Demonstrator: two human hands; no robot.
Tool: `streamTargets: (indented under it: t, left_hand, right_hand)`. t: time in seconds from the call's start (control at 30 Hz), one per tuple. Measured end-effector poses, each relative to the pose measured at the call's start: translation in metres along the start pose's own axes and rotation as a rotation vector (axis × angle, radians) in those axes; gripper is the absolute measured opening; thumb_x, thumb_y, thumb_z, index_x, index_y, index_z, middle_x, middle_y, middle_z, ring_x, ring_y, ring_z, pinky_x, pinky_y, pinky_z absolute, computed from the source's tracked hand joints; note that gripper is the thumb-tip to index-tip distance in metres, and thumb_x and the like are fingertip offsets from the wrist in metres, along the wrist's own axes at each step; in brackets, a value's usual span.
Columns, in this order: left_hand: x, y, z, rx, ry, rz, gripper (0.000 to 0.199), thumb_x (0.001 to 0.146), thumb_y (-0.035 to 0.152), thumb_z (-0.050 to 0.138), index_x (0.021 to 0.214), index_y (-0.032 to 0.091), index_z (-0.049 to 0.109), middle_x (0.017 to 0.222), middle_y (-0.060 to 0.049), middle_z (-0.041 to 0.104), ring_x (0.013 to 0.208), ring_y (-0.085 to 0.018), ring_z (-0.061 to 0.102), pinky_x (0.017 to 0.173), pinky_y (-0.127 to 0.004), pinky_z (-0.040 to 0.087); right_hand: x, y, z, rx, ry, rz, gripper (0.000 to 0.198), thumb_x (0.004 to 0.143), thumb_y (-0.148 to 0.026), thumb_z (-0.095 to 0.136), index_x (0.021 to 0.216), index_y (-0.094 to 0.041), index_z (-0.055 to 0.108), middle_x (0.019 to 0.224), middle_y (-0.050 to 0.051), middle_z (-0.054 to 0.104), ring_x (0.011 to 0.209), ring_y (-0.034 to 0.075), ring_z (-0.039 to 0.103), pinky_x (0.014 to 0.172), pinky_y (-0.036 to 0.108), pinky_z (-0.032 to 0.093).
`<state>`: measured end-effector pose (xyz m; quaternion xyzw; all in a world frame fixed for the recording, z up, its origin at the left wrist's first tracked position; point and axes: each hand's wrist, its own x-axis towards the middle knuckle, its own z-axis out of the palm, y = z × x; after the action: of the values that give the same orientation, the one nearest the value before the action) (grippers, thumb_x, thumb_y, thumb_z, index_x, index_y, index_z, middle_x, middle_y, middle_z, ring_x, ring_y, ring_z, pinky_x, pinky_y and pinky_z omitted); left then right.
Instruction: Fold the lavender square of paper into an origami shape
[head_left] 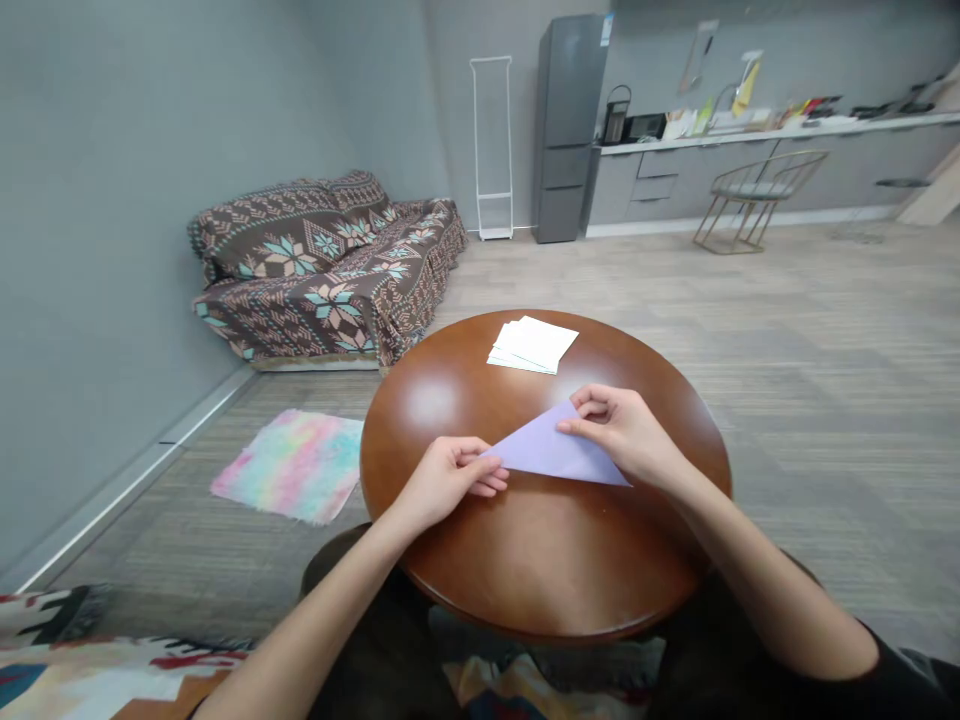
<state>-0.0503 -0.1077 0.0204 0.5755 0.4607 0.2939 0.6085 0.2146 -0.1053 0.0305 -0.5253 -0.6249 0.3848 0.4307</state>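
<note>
A triangular piece of purple paper (561,452), apparently folded, is held between my hands over the round brown table (525,560). My left hand (463,468) pinches its left corner between thumb and fingers. At the top corner, my right hand (616,425) grips the paper with the thumb in front and the fingers curled behind. The right-hand corner of the paper points down and to the right, free of both hands. Beyond the hands, a few white sheets (536,343) lie fanned and overlapping near the table's far edge.
A sofa with a patterned cover (330,270) stands behind on the left, and a pastel fluffy mat (292,465) lies on the floor. At the back are a white rack (493,150), a grey fridge (570,130), a kitchen counter (690,170) and a wire-framed chair (757,195).
</note>
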Motion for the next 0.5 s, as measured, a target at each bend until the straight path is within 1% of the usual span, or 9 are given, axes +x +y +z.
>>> streamTargets:
  t: [0.1, 0.2, 0.3, 0.4, 0.5]
  left_hand:
    - [0.001, -0.002, -0.003, 0.011, 0.040, 0.018, 0.035, 0.078, 0.046, 0.080, 0.085, 0.012, 0.076, 0.081, -0.011, 0.077, 0.072, -0.019, 0.074, 0.071, -0.028, 0.062]
    - [0.004, -0.005, -0.005, 0.004, 0.127, 0.048, 0.033, 0.076, 0.045, 0.082, 0.084, 0.013, 0.076, 0.076, -0.009, 0.075, 0.068, -0.017, 0.072, 0.068, -0.027, 0.062]
    - [0.006, -0.006, -0.004, -0.038, 0.195, 0.084, 0.034, 0.073, 0.042, 0.084, 0.090, 0.014, 0.078, 0.078, -0.007, 0.075, 0.071, -0.018, 0.072, 0.065, -0.027, 0.062]
    - [0.009, -0.006, 0.001, -0.068, 0.188, 0.085, 0.036, 0.073, 0.040, 0.085, 0.097, 0.014, 0.079, 0.076, -0.007, 0.075, 0.070, -0.018, 0.071, 0.063, -0.026, 0.061]
    - [0.012, -0.005, 0.005, -0.068, 0.188, 0.092, 0.030, 0.074, 0.039, 0.084, 0.088, 0.013, 0.079, 0.071, -0.006, 0.073, 0.066, -0.016, 0.069, 0.061, -0.024, 0.060]
  right_hand:
    - [0.002, 0.000, -0.001, 0.001, 0.025, -0.008, 0.038, 0.073, -0.050, 0.081, 0.080, -0.020, 0.060, 0.069, 0.001, 0.069, 0.065, 0.019, 0.063, 0.057, 0.029, 0.042]
    - [0.003, 0.003, -0.003, 0.021, 0.034, -0.004, 0.036, 0.073, -0.049, 0.081, 0.082, -0.019, 0.062, 0.071, 0.003, 0.072, 0.068, 0.021, 0.066, 0.061, 0.030, 0.045]
    - [0.003, 0.006, -0.004, 0.053, 0.031, 0.004, 0.034, 0.074, -0.048, 0.081, 0.083, -0.019, 0.064, 0.075, 0.005, 0.074, 0.071, 0.023, 0.068, 0.063, 0.032, 0.047]
    - [0.002, 0.006, -0.004, 0.077, 0.042, 0.009, 0.032, 0.074, -0.045, 0.081, 0.083, -0.019, 0.064, 0.074, 0.004, 0.074, 0.070, 0.023, 0.068, 0.063, 0.032, 0.048]
    - [0.002, 0.006, -0.005, 0.101, 0.054, 0.001, 0.030, 0.074, -0.042, 0.082, 0.082, -0.019, 0.064, 0.074, 0.003, 0.074, 0.070, 0.022, 0.069, 0.064, 0.032, 0.048]
